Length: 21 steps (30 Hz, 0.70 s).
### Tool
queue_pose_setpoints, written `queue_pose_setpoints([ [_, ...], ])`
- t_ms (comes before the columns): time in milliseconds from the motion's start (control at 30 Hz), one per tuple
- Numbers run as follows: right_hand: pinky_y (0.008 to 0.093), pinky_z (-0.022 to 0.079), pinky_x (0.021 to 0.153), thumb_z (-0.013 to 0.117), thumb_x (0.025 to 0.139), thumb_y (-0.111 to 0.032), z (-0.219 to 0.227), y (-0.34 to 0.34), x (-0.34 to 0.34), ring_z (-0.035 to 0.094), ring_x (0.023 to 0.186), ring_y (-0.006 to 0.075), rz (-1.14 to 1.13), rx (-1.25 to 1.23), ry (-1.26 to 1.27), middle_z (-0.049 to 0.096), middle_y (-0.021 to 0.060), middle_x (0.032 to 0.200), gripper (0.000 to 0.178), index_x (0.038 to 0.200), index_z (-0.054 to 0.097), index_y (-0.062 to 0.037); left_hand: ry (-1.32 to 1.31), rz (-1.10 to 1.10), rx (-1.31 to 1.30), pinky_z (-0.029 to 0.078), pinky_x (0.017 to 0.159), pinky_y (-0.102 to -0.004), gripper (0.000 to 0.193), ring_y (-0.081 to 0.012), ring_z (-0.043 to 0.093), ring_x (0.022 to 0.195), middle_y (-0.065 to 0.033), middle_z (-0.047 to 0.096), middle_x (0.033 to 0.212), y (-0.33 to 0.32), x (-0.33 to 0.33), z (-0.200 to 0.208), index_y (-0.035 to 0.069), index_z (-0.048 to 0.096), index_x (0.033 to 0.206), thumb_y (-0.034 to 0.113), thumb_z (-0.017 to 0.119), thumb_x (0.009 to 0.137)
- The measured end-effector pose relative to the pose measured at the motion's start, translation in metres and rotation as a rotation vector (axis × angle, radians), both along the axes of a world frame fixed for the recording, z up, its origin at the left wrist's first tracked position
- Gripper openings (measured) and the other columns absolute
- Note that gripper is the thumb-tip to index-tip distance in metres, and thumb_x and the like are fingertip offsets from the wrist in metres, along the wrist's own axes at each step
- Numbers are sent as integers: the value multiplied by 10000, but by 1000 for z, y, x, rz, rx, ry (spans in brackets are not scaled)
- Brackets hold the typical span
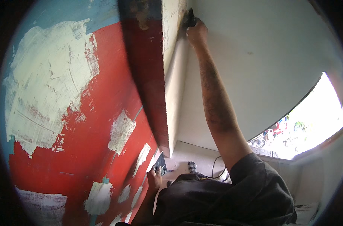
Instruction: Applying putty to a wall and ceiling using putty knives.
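My right arm is stretched up high along the white wall. The right hand (197,33) is closed round a dark, flat-bladed scraper (190,17), held at the narrow pale edge (174,71) where the red wall turns the corner. Low down near my body, my left hand (155,178) grips a dark flat plate (162,164) with some pale smears about it. The fingers of that hand show only in part.
To the left, a red and blue wall (115,71) bears several rough white filler patches (47,79). The white wall (276,49) fills the right side, with a bright opening (314,116) showing bicycles outside. Below are the pale floor (194,150), my sandalled foot (192,166) and a black cable (215,165).
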State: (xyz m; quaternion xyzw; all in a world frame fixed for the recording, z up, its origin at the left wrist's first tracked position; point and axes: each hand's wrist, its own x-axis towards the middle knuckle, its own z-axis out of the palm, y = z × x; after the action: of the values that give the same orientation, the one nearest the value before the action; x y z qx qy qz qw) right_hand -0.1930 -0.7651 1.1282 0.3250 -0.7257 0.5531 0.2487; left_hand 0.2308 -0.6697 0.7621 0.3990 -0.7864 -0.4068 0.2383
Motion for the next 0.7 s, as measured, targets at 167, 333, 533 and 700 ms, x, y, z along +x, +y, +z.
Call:
queue_pose_setpoints([
  [167,442,438,871,544,674,-33,6,5,17,545,984,427,-24,78,-36,580,274,1023,370,1032,553,58,34,10,96,405,866,-427,358,-439,514,1021,-298,540,1096,-3,13,0,-85,509,1107,144,581,840],
  [333,429,430,878,523,697,-25,3,13,36,539,995,419,15,40,76,571,269,1035,352,1038,555,59,-7,-1,92,411,857,-433,362,-444,517,1009,-300,545,1081,-6,18,-2,-88,505,1111,147,575,844],
  [533,425,419,883,482,713,13,1,30,87,539,987,418,86,-102,167,570,266,1035,365,1066,572,35,-129,58,-188,423,720,-468,248,-474,525,790,-287,582,844,-6,22,-23,-79,581,910,154,603,828],
  [700,358,475,742,498,705,-5,-9,63,91,620,804,292,104,-107,165,626,213,839,247,930,576,59,154,58,-158,411,719,-484,294,-464,516,785,-299,561,849,-4,8,-3,-93,554,903,190,601,838],
])
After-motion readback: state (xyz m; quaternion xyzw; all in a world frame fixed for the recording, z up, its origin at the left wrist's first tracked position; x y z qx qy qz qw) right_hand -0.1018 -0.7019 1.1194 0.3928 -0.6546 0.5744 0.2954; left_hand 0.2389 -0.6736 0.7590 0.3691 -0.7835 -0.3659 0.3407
